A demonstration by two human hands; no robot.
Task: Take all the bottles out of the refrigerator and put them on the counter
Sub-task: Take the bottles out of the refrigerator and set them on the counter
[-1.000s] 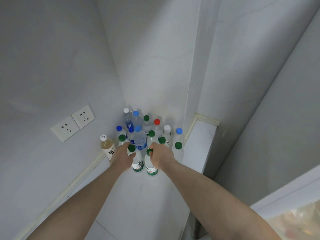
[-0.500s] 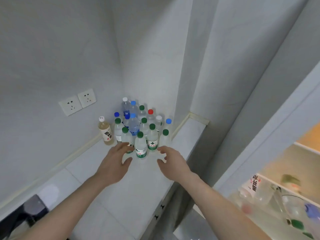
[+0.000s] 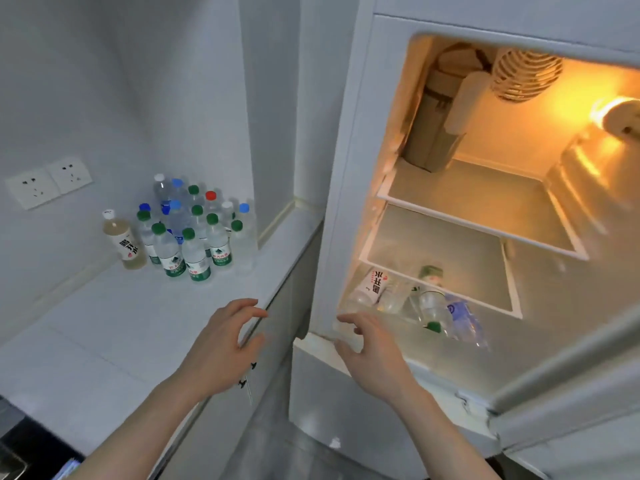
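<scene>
Several bottles lie on the lowest shelf of the open refrigerator, at four o'clock. A cluster of bottles stands on the counter at ten o'clock. Left hand and right hand hover with fingers spread, holding nothing.

Single head-worn wide-angle view, looked forward and down from standing height, faced the counter right edge and open refrigerator, both close, within arm's reach
</scene>
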